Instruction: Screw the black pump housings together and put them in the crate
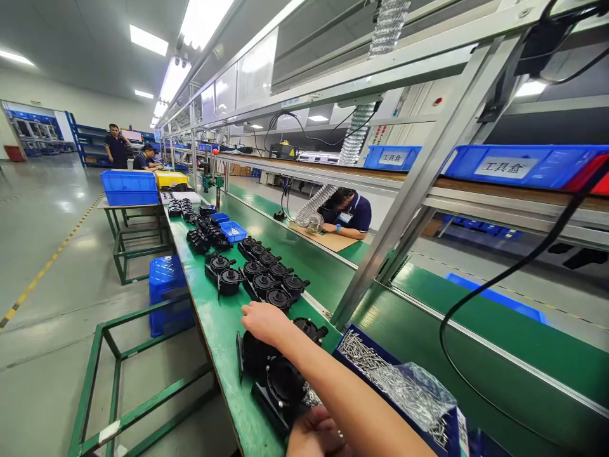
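Note:
My right arm reaches across from the lower right. My right hand (pixel 264 322), its fingers curled down and mostly out of sight, is over a black round plastic housing (pixel 252 355). Close to the bottom edge, partly behind the right forearm, my left hand (pixel 314 435) is closed, with a small metal glint like a screw at its fingers. Just above it stands another black housing (pixel 284 381) with screws at its rim. Loose silver screws (pixel 311 397) lie beside that housing. One more housing (pixel 310 330) shows beyond the right forearm.
Rows of black housings (pixel 264 279) line the green bench (pixel 209 317). A blue bin of long screws (pixel 366 355) and a plastic bag stands right. An upright metal post (pixel 380 254) and a hanging black cable (pixel 445 317) are nearby. A co-worker (pixel 354 216) sits opposite.

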{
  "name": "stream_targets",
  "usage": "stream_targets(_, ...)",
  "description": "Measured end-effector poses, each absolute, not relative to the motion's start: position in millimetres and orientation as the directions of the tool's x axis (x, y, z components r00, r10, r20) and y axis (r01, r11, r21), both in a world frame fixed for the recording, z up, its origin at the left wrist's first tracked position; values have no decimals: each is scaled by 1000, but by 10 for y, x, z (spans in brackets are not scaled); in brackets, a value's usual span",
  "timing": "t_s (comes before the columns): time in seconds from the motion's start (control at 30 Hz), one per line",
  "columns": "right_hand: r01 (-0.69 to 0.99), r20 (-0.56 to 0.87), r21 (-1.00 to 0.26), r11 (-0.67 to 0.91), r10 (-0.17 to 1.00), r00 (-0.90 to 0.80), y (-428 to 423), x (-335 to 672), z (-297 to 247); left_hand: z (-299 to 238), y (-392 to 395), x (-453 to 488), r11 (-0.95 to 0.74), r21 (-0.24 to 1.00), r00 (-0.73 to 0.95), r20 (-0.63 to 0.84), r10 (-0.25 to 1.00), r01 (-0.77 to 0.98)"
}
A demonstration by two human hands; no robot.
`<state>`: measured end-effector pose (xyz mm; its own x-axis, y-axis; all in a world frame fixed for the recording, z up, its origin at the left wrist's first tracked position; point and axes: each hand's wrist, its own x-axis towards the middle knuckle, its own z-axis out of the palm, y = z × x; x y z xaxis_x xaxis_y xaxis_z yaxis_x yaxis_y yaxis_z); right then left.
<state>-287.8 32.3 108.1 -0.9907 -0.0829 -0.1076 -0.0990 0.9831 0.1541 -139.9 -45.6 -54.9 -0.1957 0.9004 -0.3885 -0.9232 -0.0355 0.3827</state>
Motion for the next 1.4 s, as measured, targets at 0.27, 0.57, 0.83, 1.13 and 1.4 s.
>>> stream_targets(0.27,114,40,39,993,112,-993,391,-2467,1281,-208,-685,-1519,-22,276,-141,-422,896,-961)
stream_targets(0.57,474,-138,-265,840,453,-881,92,-665,1123,-53,-747,-1504,-45,193,-118,-389,914,-980)
stream_targets(0.83,502,-122,-495,709,516,-848,-93,-322,761,-64,-770,-1506,23,269,-87,-389,917,-963)
stream_targets(1.13,522,49,-589,617,672,-739,308,91,877,-54,-778,-1554,-27,334,-150,-348,925,-942)
stream_targets(1.4,461,24,-732,502,695,-718,218,-119,574,-19,-789,-1540,-39,422,-207,-360,910,-906)
